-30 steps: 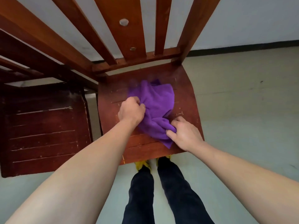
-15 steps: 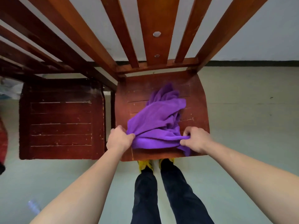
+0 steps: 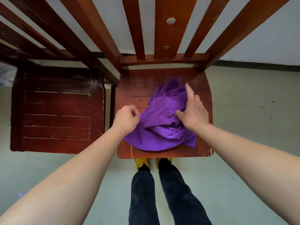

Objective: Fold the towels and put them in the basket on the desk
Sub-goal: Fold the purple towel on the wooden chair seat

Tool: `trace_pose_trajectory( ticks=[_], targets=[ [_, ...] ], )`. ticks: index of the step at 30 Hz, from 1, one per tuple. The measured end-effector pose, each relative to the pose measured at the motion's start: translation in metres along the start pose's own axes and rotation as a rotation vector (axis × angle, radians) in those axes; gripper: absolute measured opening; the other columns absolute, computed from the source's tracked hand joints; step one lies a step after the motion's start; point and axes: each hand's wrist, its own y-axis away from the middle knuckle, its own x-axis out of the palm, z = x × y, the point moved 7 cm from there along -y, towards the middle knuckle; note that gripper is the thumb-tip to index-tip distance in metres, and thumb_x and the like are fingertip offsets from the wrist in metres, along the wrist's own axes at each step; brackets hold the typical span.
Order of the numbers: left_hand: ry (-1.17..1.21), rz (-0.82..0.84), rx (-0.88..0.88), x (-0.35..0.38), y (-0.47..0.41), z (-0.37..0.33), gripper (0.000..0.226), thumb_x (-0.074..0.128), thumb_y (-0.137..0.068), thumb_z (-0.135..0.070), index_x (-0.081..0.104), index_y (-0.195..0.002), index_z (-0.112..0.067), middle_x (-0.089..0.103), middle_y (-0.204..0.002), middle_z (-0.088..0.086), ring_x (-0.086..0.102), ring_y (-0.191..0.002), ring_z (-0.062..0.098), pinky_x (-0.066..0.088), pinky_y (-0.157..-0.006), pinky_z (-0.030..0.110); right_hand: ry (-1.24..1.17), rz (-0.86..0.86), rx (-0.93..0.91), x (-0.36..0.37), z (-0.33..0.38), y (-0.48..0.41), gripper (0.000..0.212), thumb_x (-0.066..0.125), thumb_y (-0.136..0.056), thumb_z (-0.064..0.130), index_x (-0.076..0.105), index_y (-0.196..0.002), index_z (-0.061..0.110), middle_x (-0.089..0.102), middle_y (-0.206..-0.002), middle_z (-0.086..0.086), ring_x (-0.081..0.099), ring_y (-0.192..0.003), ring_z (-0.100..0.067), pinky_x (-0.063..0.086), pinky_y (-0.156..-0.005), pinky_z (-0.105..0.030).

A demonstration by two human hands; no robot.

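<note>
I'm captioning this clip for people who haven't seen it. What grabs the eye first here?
The crumpled purple towel on the seat of the red-brown wooden chair. The left hand pinches its left edge while the right hand rests open on its right side. A darker second chair stands to the left.

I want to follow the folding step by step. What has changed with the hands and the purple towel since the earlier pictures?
The right hand let go of the near edge and moved up onto the far side of the purple towel, fingers spread open. The left hand stays closed at the towel's left edge. The towel now lies spread wider but still crumpled on the same chair seat.
</note>
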Motion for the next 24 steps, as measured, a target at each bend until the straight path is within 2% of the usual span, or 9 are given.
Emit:
trace_pose_trajectory(
  ticks=[2, 4, 5, 7, 11, 14, 19, 21, 24],
  targets=[
    [0.029, 0.000, -0.146, -0.002, -0.001, 0.023, 0.013, 0.069, -0.081, -0.018, 0.064, -0.093, -0.015, 0.067, -0.093, 0.007, 0.063, -0.098, 0.031, 0.046, -0.083, 0.031, 0.228, -0.127, -0.187, -0.012, 0.025, 0.001, 0.085, 0.067, -0.079, 0.025, 0.022, -0.151, 0.027, 0.036, -0.148, -0.011, 0.036, -0.132, -0.031, 0.041, -0.094, -0.043],
    [0.017, 0.054, -0.299, 0.010, 0.003, 0.043, 0.050, 0.076, -0.077, -0.032, 0.057, -0.118, -0.010, 0.063, -0.117, 0.012, 0.058, -0.111, 0.032, 0.045, -0.091, 0.034, 0.263, -0.186, -0.403, -0.013, 0.051, 0.002, 0.068, 0.065, -0.078, 0.021, 0.042, -0.142, 0.021, 0.033, -0.153, -0.010, 0.030, -0.139, -0.029, 0.039, -0.095, -0.043],
    [-0.033, 0.098, -0.344, 0.022, 0.005, 0.053, 0.063, 0.078, -0.074, -0.038, 0.053, -0.124, -0.010, 0.060, -0.123, 0.013, 0.057, -0.114, 0.033, 0.046, -0.094, 0.036, 0.233, -0.148, -0.488, -0.008, 0.065, 0.003, 0.061, 0.064, -0.079, 0.021, 0.047, -0.138, 0.019, 0.034, -0.153, -0.008, 0.030, -0.140, -0.027, 0.040, -0.095, -0.043],
    [-0.105, 0.157, -0.391, 0.047, 0.011, 0.071, 0.058, 0.079, -0.069, -0.040, 0.056, -0.115, -0.013, 0.062, -0.119, 0.012, 0.060, -0.108, 0.033, 0.050, -0.091, 0.040, 0.207, 0.009, -0.590, 0.012, 0.085, 0.006, 0.060, 0.062, -0.082, 0.023, 0.046, -0.140, 0.022, 0.035, -0.153, -0.003, 0.036, -0.137, -0.024, 0.042, -0.094, -0.042],
    [-0.050, 0.069, -0.363, 0.061, 0.026, 0.083, 0.013, 0.069, -0.070, -0.026, 0.061, -0.074, -0.017, 0.069, -0.094, 0.011, 0.064, -0.089, 0.031, 0.053, -0.078, 0.036, 0.431, 0.297, -0.512, 0.057, 0.079, 0.002, 0.063, 0.062, -0.084, 0.029, 0.038, -0.142, 0.028, 0.051, -0.137, -0.002, 0.047, -0.124, -0.027, 0.045, -0.089, -0.038],
    [0.113, -0.051, -0.216, 0.041, 0.031, 0.079, 0.026, 0.066, -0.068, -0.019, 0.043, -0.057, -0.017, 0.063, -0.076, 0.006, 0.058, -0.074, 0.025, 0.040, -0.064, 0.030, 0.474, 0.324, -0.386, 0.058, 0.056, -0.002, 0.041, 0.059, -0.084, 0.032, 0.058, -0.124, 0.032, 0.063, -0.126, -0.004, 0.056, -0.116, -0.029, 0.045, -0.086, -0.035],
    [0.523, 0.001, -0.079, -0.007, 0.035, 0.041, 0.022, 0.063, -0.070, -0.007, 0.045, -0.062, -0.016, 0.041, -0.048, -0.003, 0.032, -0.039, 0.006, 0.030, -0.045, 0.021, 0.235, 0.059, -0.284, 0.009, 0.056, -0.001, 0.029, 0.055, -0.088, 0.038, 0.065, -0.115, 0.033, 0.069, -0.115, -0.007, 0.060, -0.110, -0.034, 0.048, -0.082, -0.039],
    [0.578, 0.103, -0.023, -0.022, 0.040, 0.027, 0.016, 0.068, -0.075, -0.002, 0.054, -0.076, -0.010, 0.051, -0.054, 0.002, 0.040, -0.038, 0.003, 0.034, -0.043, 0.017, 0.171, 0.001, -0.256, -0.011, 0.068, -0.007, 0.026, 0.053, -0.090, 0.037, 0.067, -0.111, 0.032, 0.070, -0.112, -0.008, 0.060, -0.107, -0.036, 0.048, -0.081, -0.039],
    [0.518, 0.253, -0.044, -0.039, 0.049, 0.040, 0.012, 0.077, -0.074, -0.013, 0.065, -0.076, -0.009, 0.061, -0.060, 0.009, 0.054, -0.050, 0.016, 0.043, -0.060, 0.023, 0.161, 0.003, -0.242, -0.034, 0.094, -0.015, 0.021, 0.057, -0.087, 0.041, 0.070, -0.099, 0.030, 0.070, -0.105, -0.009, 0.061, -0.103, -0.037, 0.046, -0.076, -0.037]
  ],
)
